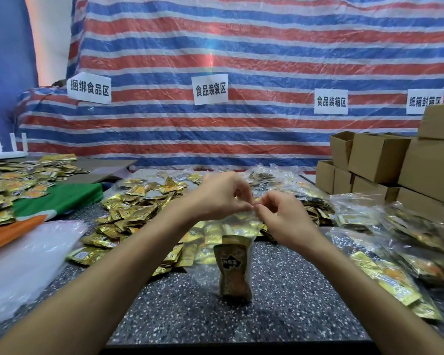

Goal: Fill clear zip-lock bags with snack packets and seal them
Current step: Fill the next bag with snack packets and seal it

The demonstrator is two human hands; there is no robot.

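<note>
My left hand (222, 194) and right hand (283, 213) pinch the limp, probably slippery clear plastic zip-lock bag (239, 225) at its seal, one light gold foil snack packet (235, 271) inside.

speckled dark table (287, 311): loose gold snack packets (139, 213), filled bags (395, 242) right, probably empty bags (28, 257) left, cardboard boxes (377, 160).

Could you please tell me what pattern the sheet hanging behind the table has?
The sheet has red, blue and white horizontal stripes, seen in the head view.

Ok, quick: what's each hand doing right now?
Left hand: pinching the top edge of the clear bag.
Right hand: pinching the same edge.
</note>
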